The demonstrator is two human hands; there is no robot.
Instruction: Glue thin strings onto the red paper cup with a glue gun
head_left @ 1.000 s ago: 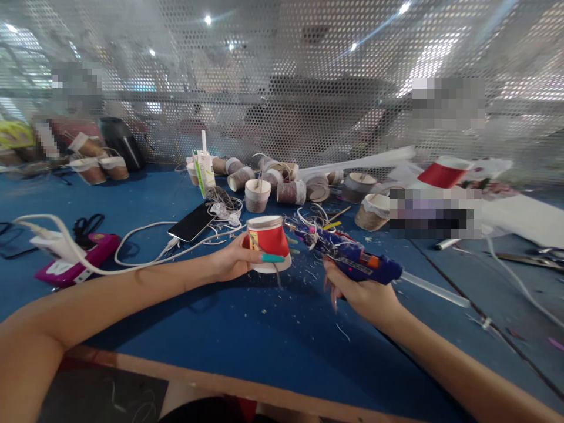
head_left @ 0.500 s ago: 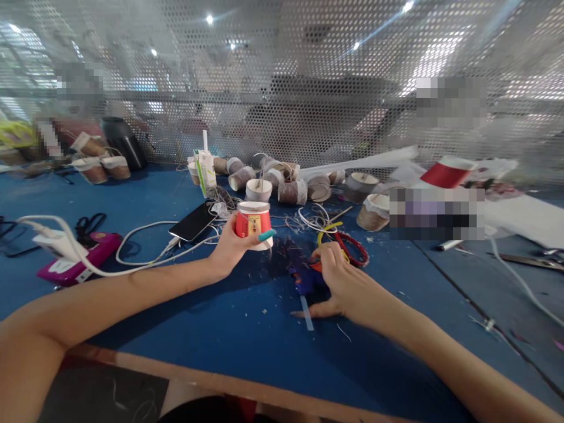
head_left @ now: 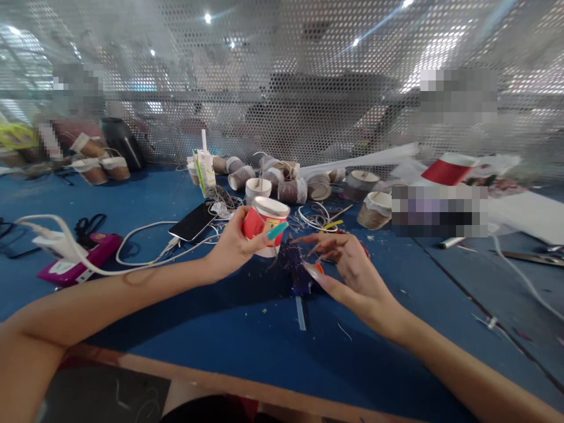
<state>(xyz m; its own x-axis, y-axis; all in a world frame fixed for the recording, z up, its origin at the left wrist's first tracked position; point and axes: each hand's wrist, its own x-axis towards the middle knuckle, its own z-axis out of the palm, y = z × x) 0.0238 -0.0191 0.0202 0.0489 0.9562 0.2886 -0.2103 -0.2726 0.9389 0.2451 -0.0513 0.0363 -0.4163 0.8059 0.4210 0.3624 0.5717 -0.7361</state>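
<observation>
Beyond my grip, a cluster of twine-wrapped paper cups (head_left: 282, 183) lies before the perforated metal screen (head_left: 282, 88); left, a black smartphone (head_left: 192, 222) and a magenta case (head_left: 79, 261).

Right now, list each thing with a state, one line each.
Left hand: gripping the red cup.
Red cup: held, tilted, off the table.
Right hand: open, fingers spread above the glue gun.
Glue gun: lying on the table.
Phone: flat, cable plugged in.
</observation>
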